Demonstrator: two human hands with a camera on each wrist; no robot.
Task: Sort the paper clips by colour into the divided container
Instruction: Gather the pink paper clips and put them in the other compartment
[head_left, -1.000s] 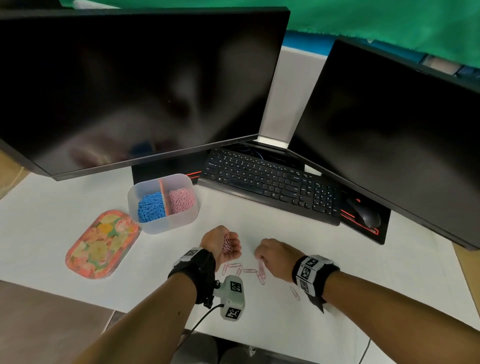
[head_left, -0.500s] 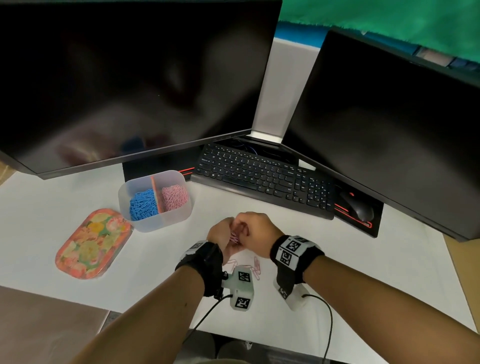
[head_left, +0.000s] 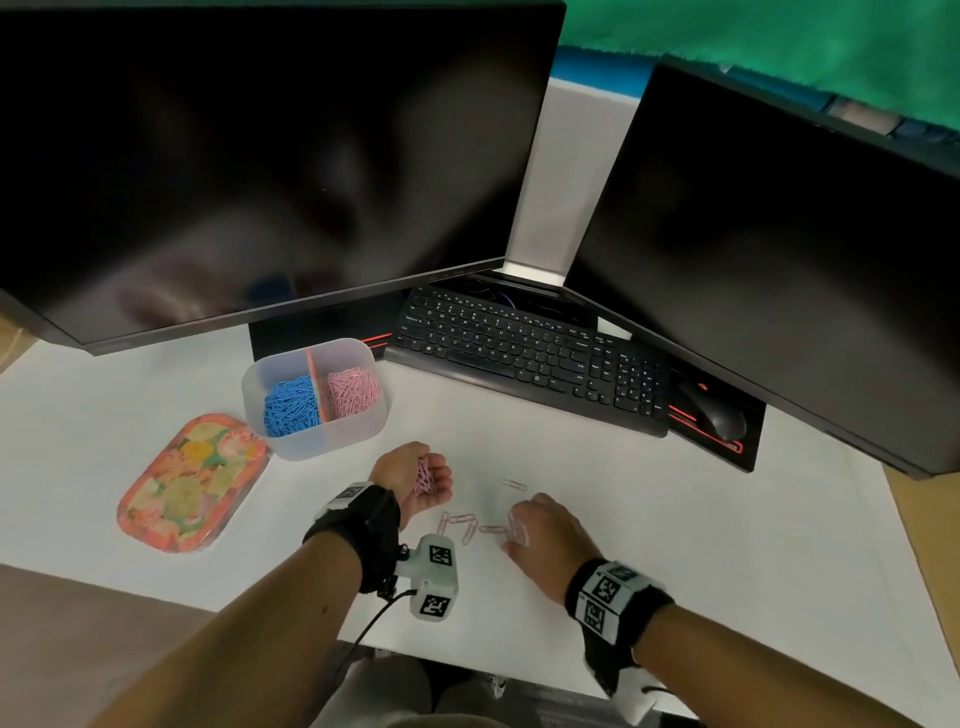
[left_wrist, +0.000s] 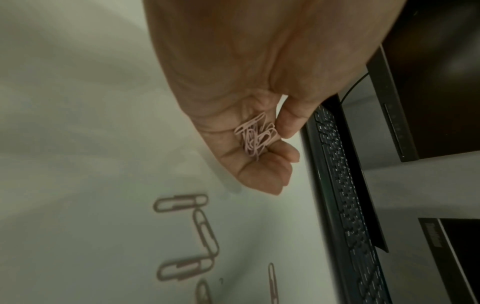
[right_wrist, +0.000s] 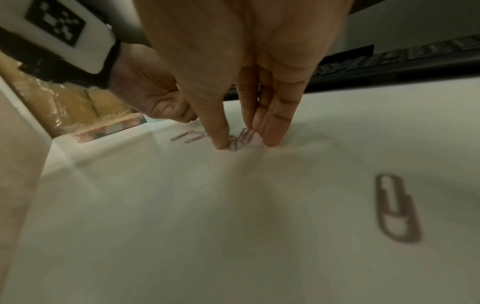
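A clear divided container (head_left: 291, 441) stands left of centre, with blue clips (head_left: 288, 408) in its left half and pink clips (head_left: 353, 392) in its right half. My left hand (head_left: 434, 480) is palm up in front of it, fingers curled round a small bunch of pink paper clips (left_wrist: 255, 137). Several loose pink clips (head_left: 462, 522) lie on the white table between my hands, one more (head_left: 514, 485) a little farther back. My right hand (head_left: 517, 535) points down at the table, with thumb and fingertips (right_wrist: 272, 135) pinching pink clips (right_wrist: 241, 137) that touch the surface.
A floral tray (head_left: 187, 480) lies left of the container. A black keyboard (head_left: 530, 358) and mouse (head_left: 719, 415) sit behind the hands, under two dark monitors (head_left: 260, 156). Another pink clip (right_wrist: 397, 207) lies near my right wrist. The table's front edge is close to my forearms.
Half a second ago my right hand was at my left palm. It has moved back right and down onto the loose clips. The left hand stays cupped, holding its bunch.
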